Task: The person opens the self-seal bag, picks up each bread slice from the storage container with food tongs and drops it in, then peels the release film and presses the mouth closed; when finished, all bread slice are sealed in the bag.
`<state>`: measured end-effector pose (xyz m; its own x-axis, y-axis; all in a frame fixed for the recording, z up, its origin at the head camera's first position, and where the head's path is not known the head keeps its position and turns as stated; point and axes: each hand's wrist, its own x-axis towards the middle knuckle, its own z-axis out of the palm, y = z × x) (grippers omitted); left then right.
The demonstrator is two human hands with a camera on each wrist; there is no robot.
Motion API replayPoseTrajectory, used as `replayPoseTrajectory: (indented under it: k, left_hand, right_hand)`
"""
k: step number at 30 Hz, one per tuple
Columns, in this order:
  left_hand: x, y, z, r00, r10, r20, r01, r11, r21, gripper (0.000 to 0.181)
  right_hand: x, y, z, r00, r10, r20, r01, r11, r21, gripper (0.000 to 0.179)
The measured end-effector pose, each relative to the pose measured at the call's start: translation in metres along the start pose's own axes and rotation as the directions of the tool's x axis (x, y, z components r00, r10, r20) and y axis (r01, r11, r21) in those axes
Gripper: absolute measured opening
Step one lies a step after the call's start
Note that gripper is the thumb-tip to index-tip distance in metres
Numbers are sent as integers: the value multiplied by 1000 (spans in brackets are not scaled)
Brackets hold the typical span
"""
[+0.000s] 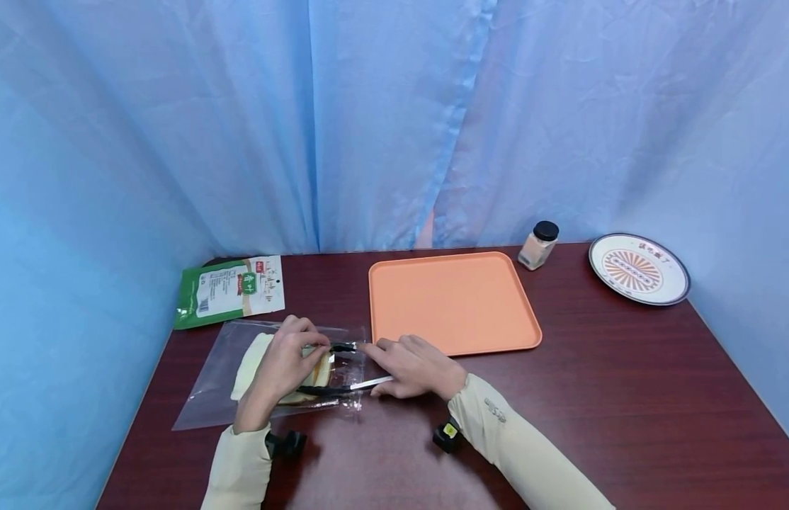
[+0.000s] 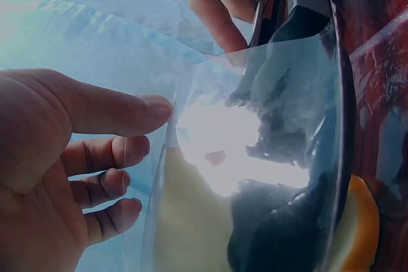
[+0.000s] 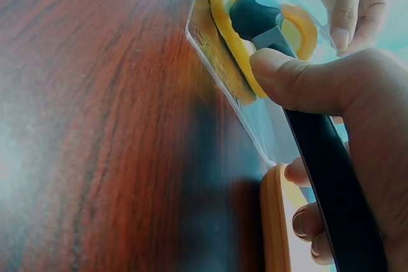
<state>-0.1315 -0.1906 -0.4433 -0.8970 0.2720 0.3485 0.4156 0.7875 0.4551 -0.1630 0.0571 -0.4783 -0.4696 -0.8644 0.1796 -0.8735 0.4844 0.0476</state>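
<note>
A clear plastic bag (image 1: 203,386) holding bread slices (image 1: 249,365) lies at the left of the table. My left hand (image 1: 285,361) pinches the edge of its film between thumb and forefinger, over the bread. From the right, my right hand (image 1: 410,365) grips a pair of tongs (image 1: 369,383) with black tips and silver-and-black arms. Those arms stand spread apart. In the right wrist view, a black tong tip (image 3: 252,16) reaches into the bag's mouth beside the crusts. Film glare partly hides the tips in the left wrist view.
An orange tray (image 1: 455,304) lies just beyond the right hand. Behind the bag is a green-and-white packet (image 1: 229,290). A black-capped jar (image 1: 538,246) and a patterned plate (image 1: 639,269) stand at the back right. Blue curtains (image 1: 394,127) hang around the table.
</note>
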Motion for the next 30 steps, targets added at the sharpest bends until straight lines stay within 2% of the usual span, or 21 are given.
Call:
replayPoseTrajectory:
  k: [7, 11, 16, 24, 30]
  left_hand:
    - [0, 0, 0, 1000, 9, -22, -9, 1000, -2, 8]
    - [0, 0, 0, 1000, -6, -7, 6, 1000, -2, 6]
    - [1, 1, -1, 999, -29, 20, 29, 999, 15, 6]
    - [0, 1, -1, 998, -52, 36, 51, 999, 19, 8]
    - [0, 0, -1, 998, -48, 31, 48, 999, 7, 5]
  right_hand:
    - [8, -3, -2, 1000, 12, 29, -13, 1000, 26, 77]
    - [9, -4, -1, 999, 23, 39, -24, 999, 39, 77]
    - [9, -4, -1, 996, 72, 61, -74, 997, 35, 86]
    - [11, -5, -3, 980, 145, 138, -155, 986, 65, 96]
    - [12, -7, -8, 961, 198, 194, -226, 965, 132, 97]
